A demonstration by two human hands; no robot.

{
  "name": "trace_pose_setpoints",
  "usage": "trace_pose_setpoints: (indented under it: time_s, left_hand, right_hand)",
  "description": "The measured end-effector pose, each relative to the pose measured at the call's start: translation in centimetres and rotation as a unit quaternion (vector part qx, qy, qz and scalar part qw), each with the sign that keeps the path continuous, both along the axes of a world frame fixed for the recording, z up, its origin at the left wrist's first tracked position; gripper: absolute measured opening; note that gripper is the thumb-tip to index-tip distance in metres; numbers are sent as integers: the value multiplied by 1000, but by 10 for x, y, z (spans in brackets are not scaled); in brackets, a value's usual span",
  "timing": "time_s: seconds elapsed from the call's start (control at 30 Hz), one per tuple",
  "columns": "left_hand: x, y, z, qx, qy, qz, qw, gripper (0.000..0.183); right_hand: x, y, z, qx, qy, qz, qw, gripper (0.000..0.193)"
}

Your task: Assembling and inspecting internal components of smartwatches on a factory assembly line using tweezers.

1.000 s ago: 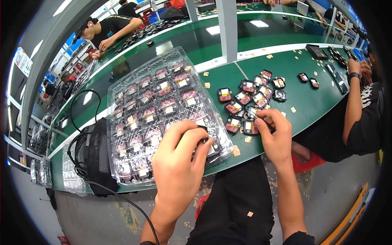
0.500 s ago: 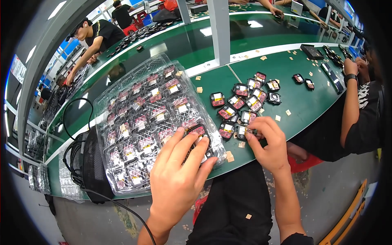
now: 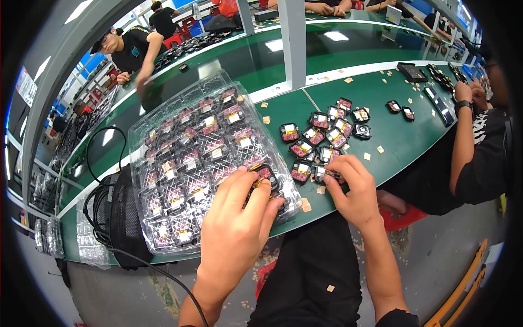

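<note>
My left hand [image 3: 234, 220] is over the near right corner of a clear plastic blister tray [image 3: 215, 82], its fingers closed round a black smartwatch case [image 3: 265, 174] with a red and yellow inside. Several similar cases, showing red boards and white labels, fill the tray's pockets. On the green bench to the right is a loose group of these watch cases [image 3: 314, 134]. At the group's near edge, my right hand [image 3: 354, 188] pinches another watch case [image 3: 320, 173] between thumb and fingers. Part of each held case is hidden by my fingers.
Small tan squares [image 3: 306, 205] are scattered on the green bench [image 3: 283, 111]. A grey post [image 3: 294, 43] rises behind it. A black mesh bag [image 3: 131, 218] and cable are left of the tray. A co-worker [image 3: 479, 158] sits right; another person [image 3: 133, 52] works across the belt.
My left hand has shifted slightly and its fingers have drawn in on the case at the tray corner. My right hand stays nearly in place. The person across the belt has drawn an arm back.
</note>
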State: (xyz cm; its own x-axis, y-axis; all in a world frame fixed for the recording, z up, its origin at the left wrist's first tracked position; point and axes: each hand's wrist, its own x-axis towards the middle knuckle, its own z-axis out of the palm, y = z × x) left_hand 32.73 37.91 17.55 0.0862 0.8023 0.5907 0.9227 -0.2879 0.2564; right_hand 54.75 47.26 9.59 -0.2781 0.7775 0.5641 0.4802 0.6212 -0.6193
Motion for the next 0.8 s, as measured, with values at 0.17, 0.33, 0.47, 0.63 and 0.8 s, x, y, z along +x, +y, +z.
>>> trace_pose_setpoints:
  time_s: [0.17,0.33,0.47,0.63,0.8]
  left_hand:
    - [-1,2,7,-35,0,-16,999,29]
    - [-10,-1,7,-70,55,-27,996,30]
    - [-8,0,7,-51,54,-24,997,27]
    - [-5,7,17,-67,-44,16,997,19]
    - [-3,10,18,-71,-64,28,995,17]
  right_hand:
    - [3,-2,4,-15,-3,-7,1000,16]
    - [0,0,4,-48,-1,2,999,16]
    - [-1,0,5,-44,10,4,999,15]
    - [-2,1,4,-20,-13,-9,1000,15]
    - [-1,1,3,-25,-2,-1,1000,14]
